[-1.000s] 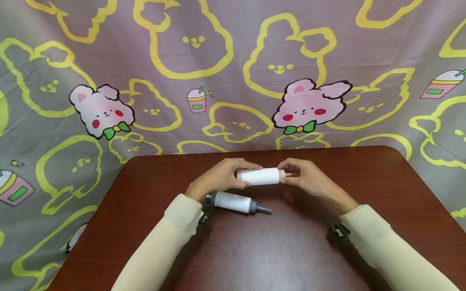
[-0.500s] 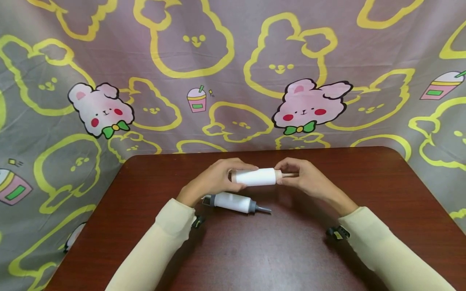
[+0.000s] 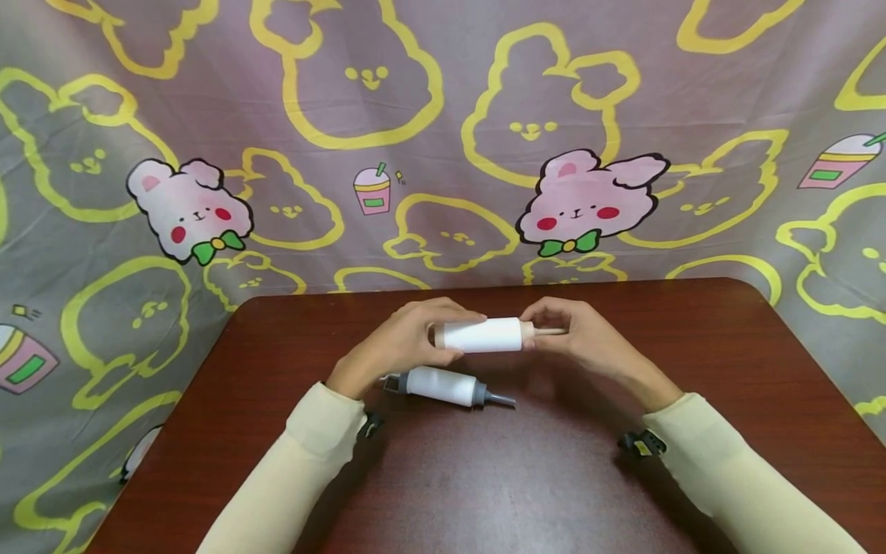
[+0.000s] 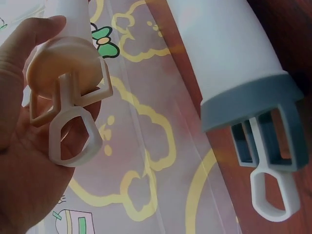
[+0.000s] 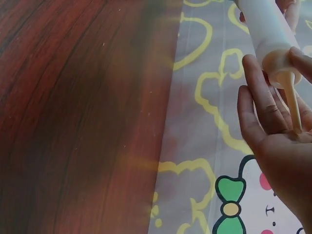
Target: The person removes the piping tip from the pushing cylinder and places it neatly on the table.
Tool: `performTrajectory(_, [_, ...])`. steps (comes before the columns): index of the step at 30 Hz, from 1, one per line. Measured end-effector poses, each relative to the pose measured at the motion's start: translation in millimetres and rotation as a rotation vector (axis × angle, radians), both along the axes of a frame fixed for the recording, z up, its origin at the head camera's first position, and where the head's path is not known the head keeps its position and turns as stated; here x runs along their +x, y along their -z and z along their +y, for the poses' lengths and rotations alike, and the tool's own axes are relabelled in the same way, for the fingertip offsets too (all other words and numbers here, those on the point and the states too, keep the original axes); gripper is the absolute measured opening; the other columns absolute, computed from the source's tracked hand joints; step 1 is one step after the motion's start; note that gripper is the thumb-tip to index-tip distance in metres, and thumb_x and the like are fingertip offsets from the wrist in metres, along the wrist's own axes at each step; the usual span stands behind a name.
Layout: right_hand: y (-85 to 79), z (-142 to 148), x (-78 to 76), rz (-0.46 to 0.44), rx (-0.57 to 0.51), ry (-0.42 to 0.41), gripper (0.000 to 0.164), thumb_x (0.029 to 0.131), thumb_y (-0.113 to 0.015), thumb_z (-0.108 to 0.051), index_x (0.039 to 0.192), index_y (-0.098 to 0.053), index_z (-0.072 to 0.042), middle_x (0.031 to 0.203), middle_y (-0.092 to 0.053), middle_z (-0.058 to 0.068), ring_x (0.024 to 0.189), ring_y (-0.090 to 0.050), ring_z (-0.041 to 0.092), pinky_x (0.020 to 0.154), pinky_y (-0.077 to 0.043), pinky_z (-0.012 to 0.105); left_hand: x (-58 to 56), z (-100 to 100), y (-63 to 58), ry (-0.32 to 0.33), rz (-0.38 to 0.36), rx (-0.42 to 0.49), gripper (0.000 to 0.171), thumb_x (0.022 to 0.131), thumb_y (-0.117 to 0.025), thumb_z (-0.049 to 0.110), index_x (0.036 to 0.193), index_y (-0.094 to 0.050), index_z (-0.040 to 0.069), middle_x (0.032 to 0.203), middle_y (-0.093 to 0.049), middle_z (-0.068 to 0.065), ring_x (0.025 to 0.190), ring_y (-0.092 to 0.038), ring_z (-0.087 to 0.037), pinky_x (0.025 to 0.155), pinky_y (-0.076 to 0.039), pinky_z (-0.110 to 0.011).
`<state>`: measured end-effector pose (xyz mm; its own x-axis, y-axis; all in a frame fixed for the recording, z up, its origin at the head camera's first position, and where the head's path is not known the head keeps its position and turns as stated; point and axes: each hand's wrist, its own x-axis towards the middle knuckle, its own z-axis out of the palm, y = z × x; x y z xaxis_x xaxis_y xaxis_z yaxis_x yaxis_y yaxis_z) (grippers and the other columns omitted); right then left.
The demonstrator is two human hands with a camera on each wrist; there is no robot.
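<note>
My left hand [image 3: 401,335] grips the rear of a white tube [image 3: 482,335] with beige end caps, shaped like a small hand pump. In the left wrist view its rear cap [image 4: 43,73] carries side brackets and a pale pull ring [image 4: 95,139]. My right hand [image 3: 584,332] pinches the front cap, and the thin beige nozzle [image 5: 292,105] points into its palm. A second tube [image 3: 441,385] of the same kind, with grey ends, lies on the table just nearer to me. Its grey rear collar [image 4: 253,100] and white pull ring [image 4: 287,204] show close to the left wrist camera.
The dark red-brown wooden table [image 3: 526,477] has a rounded far edge. Behind it hangs a grey-pink curtain [image 3: 443,115] printed with yellow outlines and cartoon bunnies. A black strap [image 3: 644,443] sits at the right wrist, below the cream sleeve.
Both hands and the beige-ended tube have shifted slightly left, the left forearm most. The grey-ended tube has stayed in place, and both holds look the same.
</note>
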<state>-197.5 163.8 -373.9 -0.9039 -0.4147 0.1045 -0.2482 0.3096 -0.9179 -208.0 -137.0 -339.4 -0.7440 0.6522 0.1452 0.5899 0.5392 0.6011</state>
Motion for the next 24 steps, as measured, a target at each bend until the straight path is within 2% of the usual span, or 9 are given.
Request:
performTrajectory(7, [-4.2,-0.3,4.4,0.007,-0.045,0.007,0.029,0.091,-0.081,-0.012,0.116,-0.069,-0.003,0.11,-0.072,0.018,0.092,-0.07,0.022,0.08,-0.059,0.031,1.2,0.1,-4.2,0.013,0.026,0.007,0.052,0.087,-0.084,0.01,0.134,-0.073,0.028,0.129,-0.07,0.008,0.107,-0.062,-0.013,0.083,-0.054,-0.03])
performTrajectory(13, [-5.2,-1.3,5.9,0.012,-0.057,0.022,0.028,0.091,-0.081,-0.013,0.116,-0.071,-0.003,0.113,-0.073,0.017,0.094,-0.073,0.021,0.083,-0.061,0.036,3.4,0.0,-7.3,0.01,0.045,-0.006,0.053,0.086,-0.085,0.011,0.134,-0.073,0.029,0.13,-0.07,0.008,0.108,-0.063,-0.012,0.083,-0.054,-0.03])
performTrajectory(24, [-4.5,-1.0,7.5,0.026,-0.093,0.009,0.024,0.091,-0.081,-0.011,0.112,-0.073,-0.003,0.112,-0.073,0.017,0.095,-0.074,0.019,0.081,-0.061,0.031,1.6,-0.5,-9.3,0.044,0.011,0.015,0.051,0.085,-0.086,0.012,0.133,-0.074,0.027,0.128,-0.072,0.007,0.109,-0.064,-0.012,0.089,-0.054,-0.033])
